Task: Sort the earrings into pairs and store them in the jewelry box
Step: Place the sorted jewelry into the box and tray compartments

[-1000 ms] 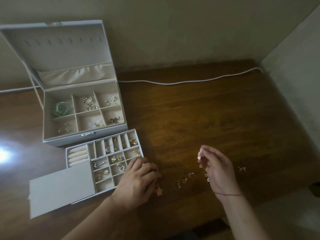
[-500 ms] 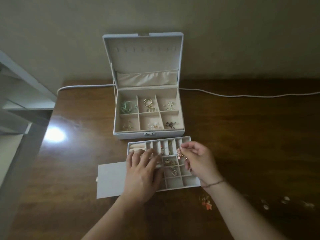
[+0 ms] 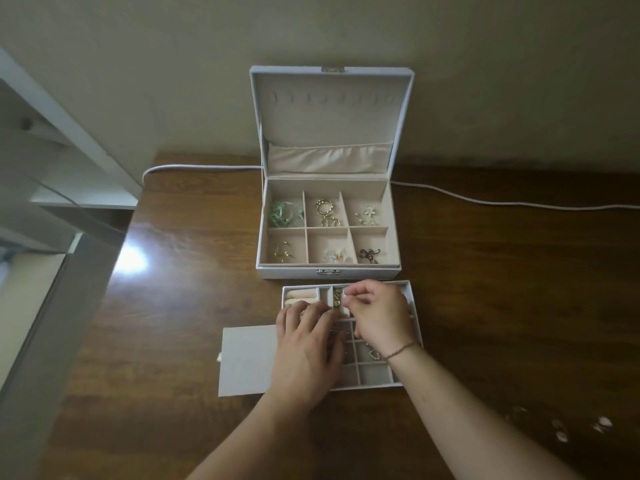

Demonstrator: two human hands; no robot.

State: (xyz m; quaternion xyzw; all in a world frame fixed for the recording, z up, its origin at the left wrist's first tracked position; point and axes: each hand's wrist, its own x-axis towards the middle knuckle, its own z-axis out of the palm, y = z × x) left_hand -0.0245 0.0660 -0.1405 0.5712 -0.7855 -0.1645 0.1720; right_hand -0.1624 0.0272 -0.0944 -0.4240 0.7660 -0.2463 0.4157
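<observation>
Dim, glare on table (image 3: 131, 259), edges warped

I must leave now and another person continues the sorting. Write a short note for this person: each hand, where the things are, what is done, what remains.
Left hand: lies flat on the tray, fingers straight, steadying it.
Right hand: fingers pinched together over the tray's far row; what they pinch is too small to tell.
Jewelry box: open, at the table's far edge; all six compartments hold earrings.
Tray: just in front of the box; some cells filled, the nearest cells look empty.
Left to do: several loose earrings lie on the table to the right; pair and store them.
</observation>
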